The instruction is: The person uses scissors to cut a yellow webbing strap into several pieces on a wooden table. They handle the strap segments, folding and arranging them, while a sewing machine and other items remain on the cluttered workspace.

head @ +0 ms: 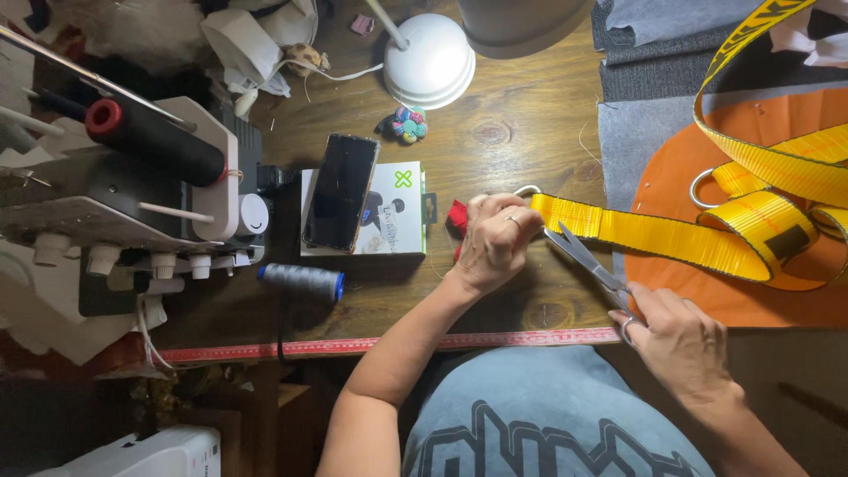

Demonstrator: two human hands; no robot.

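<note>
While the left hand (495, 240) pinches the end of the wide yellow woven strap (654, 231) flat on the wooden bench (521, 124), the right hand (680, 340) grips open silver scissors (587, 258) at the strap's edge, mid-cut, needing a steady squeeze.

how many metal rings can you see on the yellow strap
2: one metal ring at the strap end beside the left hand, another ring on the orange fabric. Folds may hide more.

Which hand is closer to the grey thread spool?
Left. The left hand grips the yellow strap just right of the grey thread spool; the right hand holds scissors much farther right.
</note>
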